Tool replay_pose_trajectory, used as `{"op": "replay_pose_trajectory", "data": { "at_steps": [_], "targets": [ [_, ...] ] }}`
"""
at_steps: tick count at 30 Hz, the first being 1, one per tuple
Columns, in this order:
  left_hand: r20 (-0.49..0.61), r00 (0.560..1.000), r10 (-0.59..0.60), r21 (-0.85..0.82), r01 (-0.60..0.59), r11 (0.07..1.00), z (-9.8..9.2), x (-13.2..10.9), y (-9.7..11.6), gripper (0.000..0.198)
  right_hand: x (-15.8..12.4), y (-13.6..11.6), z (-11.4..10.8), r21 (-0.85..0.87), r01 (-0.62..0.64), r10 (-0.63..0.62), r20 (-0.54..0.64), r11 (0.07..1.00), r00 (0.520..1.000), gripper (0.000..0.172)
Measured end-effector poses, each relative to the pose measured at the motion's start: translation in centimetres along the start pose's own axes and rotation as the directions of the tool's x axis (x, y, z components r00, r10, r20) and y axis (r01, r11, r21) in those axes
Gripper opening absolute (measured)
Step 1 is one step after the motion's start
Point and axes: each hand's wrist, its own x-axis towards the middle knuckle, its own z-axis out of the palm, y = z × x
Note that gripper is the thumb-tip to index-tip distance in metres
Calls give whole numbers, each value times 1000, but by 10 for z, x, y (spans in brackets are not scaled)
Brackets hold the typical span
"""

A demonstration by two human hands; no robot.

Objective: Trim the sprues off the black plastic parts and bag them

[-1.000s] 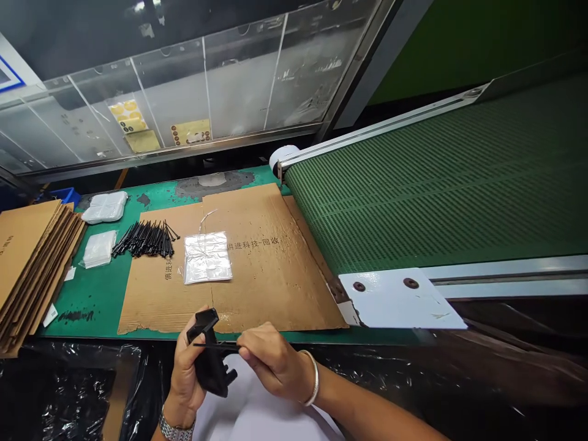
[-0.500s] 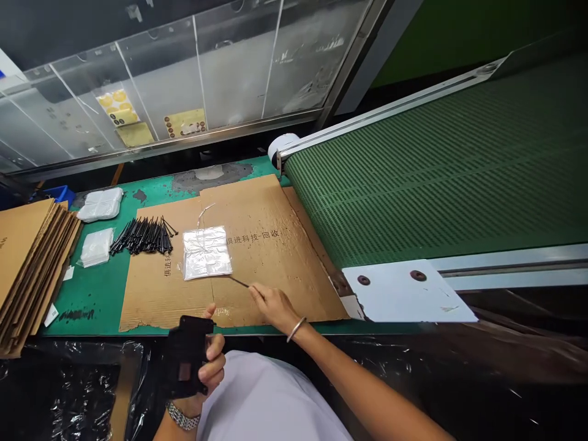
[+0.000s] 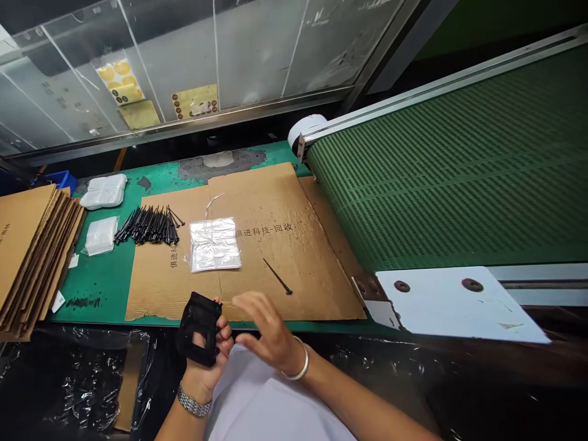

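Note:
My left hand (image 3: 215,352) grips a black plastic frame-like part (image 3: 195,324) with a cut-out in it, held over the table's near edge. Beside it, my right hand (image 3: 266,331) is empty, its fingers stretched and apart from the thumb. A single long black pin with a small head (image 3: 278,277) lies on the cardboard sheet (image 3: 312,257) beyond the right hand. Left of that pin is a stack of clear plastic bags (image 3: 214,245). A heap of similar black pins (image 3: 151,226) rests farther left.
Two packs of white bags, one nearer (image 3: 101,236) and one farther (image 3: 105,191), sit on the green table (image 3: 110,278). Folded cardboard (image 3: 37,257) is stacked at left. A green conveyor belt (image 3: 436,165) slopes up at right, with a white plate (image 3: 454,300) at its near corner.
My right hand has let go of the black pin, which now lies on the cardboard, and has drawn back toward the left hand. The black part has been turned, showing its cut-out.

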Motion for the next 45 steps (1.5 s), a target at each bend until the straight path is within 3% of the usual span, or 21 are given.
{"op": "replay_pose_trajectory", "data": {
  "at_steps": [2, 4, 8, 13, 16, 19, 23, 26, 29, 30, 32, 34, 35, 38, 41, 42, 45],
  "targets": [
    [-100, 993, 63, 27, -60, 998, -4, 9, -7, 17, 8, -22, 13, 168, 105, -116, 56, 980, 992, 68],
    [-154, 986, 63, 51, -56, 997, -6, 15, -11, 14, 16, -23, 25, 267, -30, -4, 123, 963, 992, 59],
    [-256, 966, 25, 137, 11, 990, -14, 19, -1, 21, 25, 26, 31, 258, -372, 332, 184, 892, 925, 35],
    [-384, 899, 209, 236, -123, 964, -41, 22, 42, 22, 24, 91, 23, 123, -502, 471, 214, 856, 856, 28],
    [-368, 866, 340, 317, -227, 921, -56, 24, 62, 25, 24, 102, 23, -17, -538, 537, 102, 843, 838, 24],
    [-269, 856, 442, 443, -297, 846, -66, 24, 69, 30, 31, 101, 28, -143, -548, 547, -51, 824, 836, 29],
    [-132, 880, 456, 649, -271, 711, -78, 26, 64, 34, 51, 92, 41, -207, -477, 474, -67, 854, 878, 24],
    [-28, 939, 343, 786, -191, 588, -87, 25, 61, 22, 66, 87, 52, -219, -412, 420, -13, 884, 908, 19],
    [109, 991, 75, 881, -131, 455, -95, 16, 61, 22, 78, 87, 63, -231, -367, 390, 58, 901, 919, 16],
    [165, 985, -50, 917, -134, 375, -96, 11, 62, 25, 82, 88, 66, -236, -358, 386, 84, 903, 919, 15],
    [233, 932, -277, 964, -184, 193, -100, -1, 66, 27, 87, 93, 72, -251, -348, 387, 128, 903, 913, 14],
    [226, 893, -388, 974, -217, 67, -105, -12, 70, 26, 92, 99, 77, -270, -344, 395, 165, 899, 904, 15],
    [209, 893, -400, 977, -205, 53, -108, -15, 71, 26, 94, 101, 80, -280, -342, 399, 181, 897, 899, 15],
    [152, 915, -373, 985, -109, 135, -121, -13, 68, 21, 99, 109, 87, -307, -335, 409, 222, 891, 885, 16],
    [-2, 993, -120, 928, 46, 371, -142, 8, 50, 26, 106, 114, 96, -337, -325, 417, 251, 884, 873, 18],
    [-55, 997, -61, 905, 75, 419, -150, 18, 42, 33, 109, 116, 99, -349, -321, 419, 258, 881, 870, 19],
    [-125, 986, -114, 846, 166, 506, -169, 45, 21, 26, 115, 120, 110, -387, -305, 425, 277, 870, 862, 23]
  ]
}}
